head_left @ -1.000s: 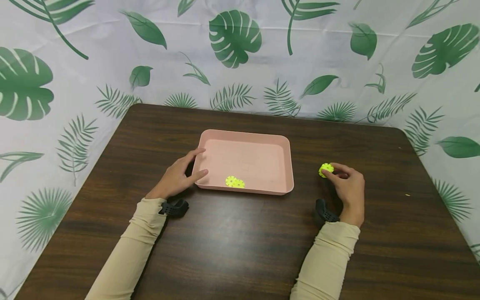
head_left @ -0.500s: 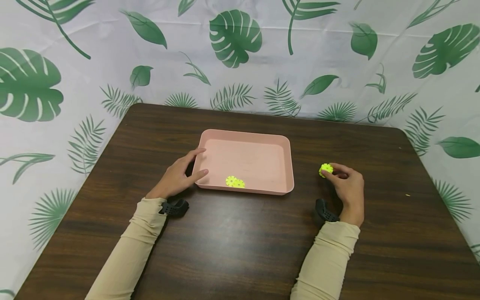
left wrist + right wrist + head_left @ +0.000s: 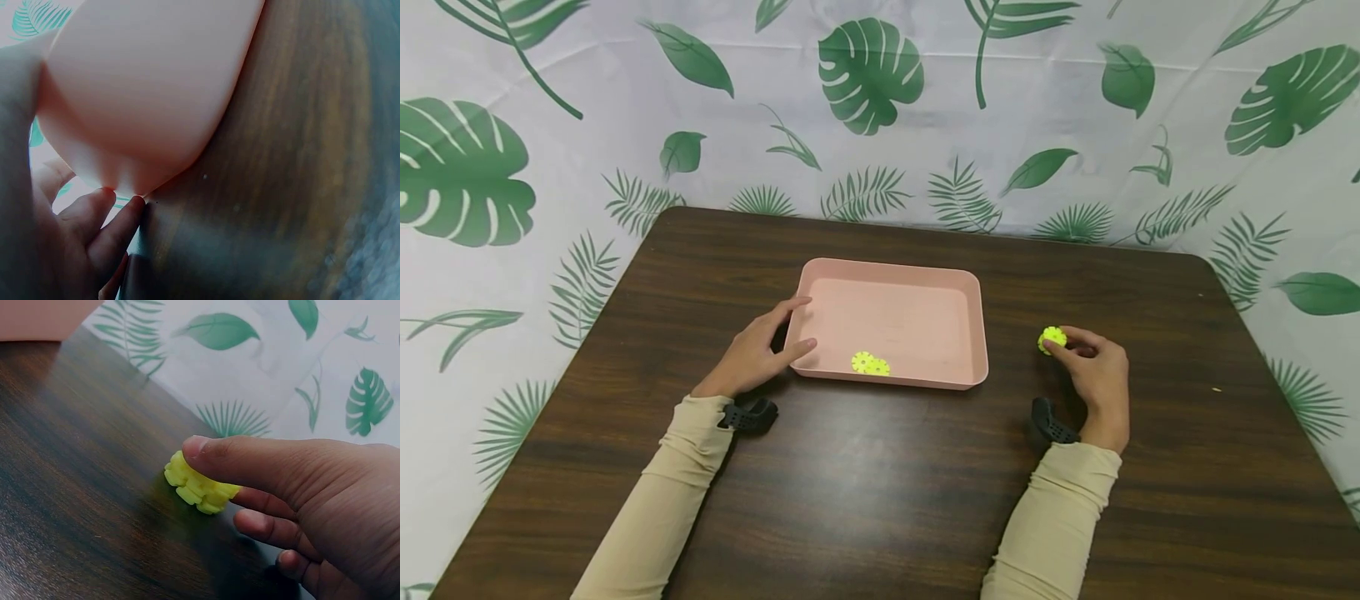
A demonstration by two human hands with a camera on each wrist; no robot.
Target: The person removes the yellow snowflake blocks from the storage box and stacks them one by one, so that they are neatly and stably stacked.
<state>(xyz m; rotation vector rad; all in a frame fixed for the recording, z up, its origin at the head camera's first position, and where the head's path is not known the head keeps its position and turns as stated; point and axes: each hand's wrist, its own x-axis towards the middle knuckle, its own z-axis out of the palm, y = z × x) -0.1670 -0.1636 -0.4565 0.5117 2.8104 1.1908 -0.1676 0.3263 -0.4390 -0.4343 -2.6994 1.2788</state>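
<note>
On the table lies a shallow pink tray. My left hand grips its left side, the thumb over the rim and, in the left wrist view, curled fingers against the outer wall. Yellow-green notched interlocking discs, two visible and overlapping, lie inside along the tray's front wall. To the right of the tray, my right hand pinches a small stack of the same notched discs between thumb and fingers. The right wrist view shows this stack edge-on, low over the table; whether it touches the wood I cannot tell.
The dark wood-grain table reaches back to a white leaf-print cloth. A tiny yellowish speck lies right of my right hand. Each wrist wears a black strap-on camera mount.
Both hands, the tray and the discs keep their places. Only the leaf-print cloth at the far left has shifted slightly to the right.
</note>
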